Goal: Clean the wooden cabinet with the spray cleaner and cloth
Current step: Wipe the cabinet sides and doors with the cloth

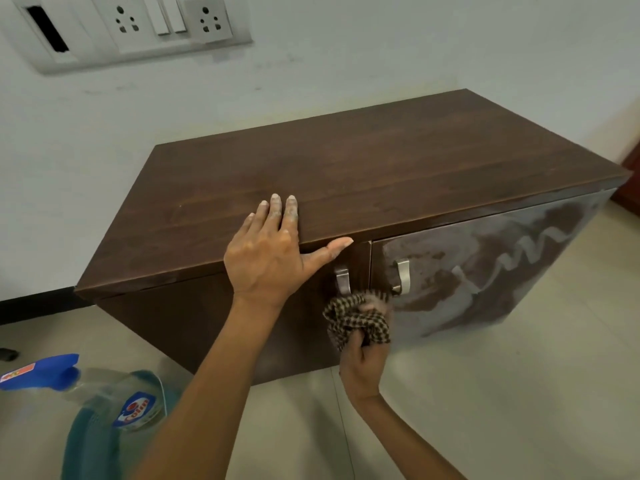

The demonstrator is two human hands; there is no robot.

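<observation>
White wall [346, 46] fills the upper frame, with a switch panel [131, 26] at the upper left and pale floor tiles [519, 393] below. At the centre, a dark wooden cabinet [381, 161] stands against the wall. The left hand [266, 258] lies flat on the front edge of its top, fingers straight and thumb spread along the edge. The right hand [363, 362] grips a bunched checked cloth [356, 320] and presses it to the cabinet front, just below the two metal handles [402, 274]. A whitish smeared film covers the door [485, 265] at the right of the frame. The spray cleaner [104, 393], blue-triggered, lies at the lower left beside teal fabric [90, 441].
</observation>
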